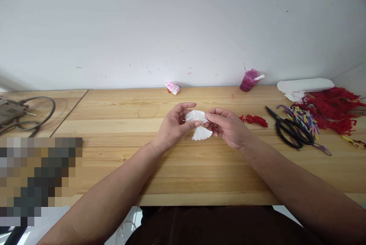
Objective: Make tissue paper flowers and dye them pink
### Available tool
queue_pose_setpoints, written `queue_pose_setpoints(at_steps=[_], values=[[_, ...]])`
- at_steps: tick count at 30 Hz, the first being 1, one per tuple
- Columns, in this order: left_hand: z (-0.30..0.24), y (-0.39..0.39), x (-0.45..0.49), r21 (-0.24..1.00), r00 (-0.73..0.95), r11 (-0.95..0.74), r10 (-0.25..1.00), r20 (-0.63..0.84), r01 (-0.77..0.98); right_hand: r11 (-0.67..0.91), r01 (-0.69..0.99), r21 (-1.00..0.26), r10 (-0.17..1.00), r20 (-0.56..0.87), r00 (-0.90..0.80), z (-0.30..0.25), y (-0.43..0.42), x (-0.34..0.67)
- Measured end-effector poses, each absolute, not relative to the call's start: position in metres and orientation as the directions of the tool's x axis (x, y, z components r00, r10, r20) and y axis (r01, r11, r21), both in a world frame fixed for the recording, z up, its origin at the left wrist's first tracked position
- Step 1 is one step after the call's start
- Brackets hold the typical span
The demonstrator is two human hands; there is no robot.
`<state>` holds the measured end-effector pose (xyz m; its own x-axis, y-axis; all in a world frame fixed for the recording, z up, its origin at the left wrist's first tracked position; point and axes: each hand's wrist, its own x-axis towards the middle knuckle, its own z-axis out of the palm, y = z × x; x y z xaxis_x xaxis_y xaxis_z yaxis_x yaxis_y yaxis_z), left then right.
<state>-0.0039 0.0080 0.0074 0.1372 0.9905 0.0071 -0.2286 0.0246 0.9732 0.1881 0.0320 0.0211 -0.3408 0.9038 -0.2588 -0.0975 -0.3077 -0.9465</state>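
Observation:
Between my two hands, above the middle of the wooden table, is a piece of pleated white paper, pinched in at its middle and fanned out above and below. My left hand holds its left side, thumb across the front and index finger raised behind. On the right, my right hand pinches the paper's upper right edge with thumb and fingers. The fingertips hide the pinched middle, so I cannot see what fastens it. A small bundle of red yarn lies just beyond my right hand.
Black-handled scissors lie at the right on multicoloured yarn pieces. Behind them are a red yarn heap and a white paper stack. A purple-stained cup and a pink-stained crumpled paper stand near the wall. A cable lies left.

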Motion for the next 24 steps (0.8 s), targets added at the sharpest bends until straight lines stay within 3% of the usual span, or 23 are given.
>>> queue_pose_setpoints(at_steps=[8,11,15,19,24], values=[[0.004,0.010,-0.001,0.959,0.046,0.059,0.998,-0.048,-0.277,-0.310,-0.104,-0.945,0.894,-0.253,-0.369,0.019,0.031,0.188],[0.001,0.011,0.001,0.978,-0.028,0.015,0.999,-0.022,-0.209,-0.296,-0.113,-0.948,0.900,-0.238,-0.364,0.019,0.031,0.187],[0.003,0.009,0.000,0.988,-0.205,-0.153,0.967,0.150,-0.001,-0.295,-0.161,-0.942,0.918,-0.232,-0.321,0.019,0.031,0.186],[0.012,0.001,-0.002,0.947,-0.077,-0.240,0.962,0.261,0.214,-0.278,-0.203,-0.939,0.937,-0.218,-0.273,0.018,0.032,0.185],[0.015,-0.004,0.001,0.939,0.066,-0.254,0.967,0.245,0.231,-0.218,-0.192,-0.957,0.956,-0.171,-0.237,0.017,0.030,0.182]])
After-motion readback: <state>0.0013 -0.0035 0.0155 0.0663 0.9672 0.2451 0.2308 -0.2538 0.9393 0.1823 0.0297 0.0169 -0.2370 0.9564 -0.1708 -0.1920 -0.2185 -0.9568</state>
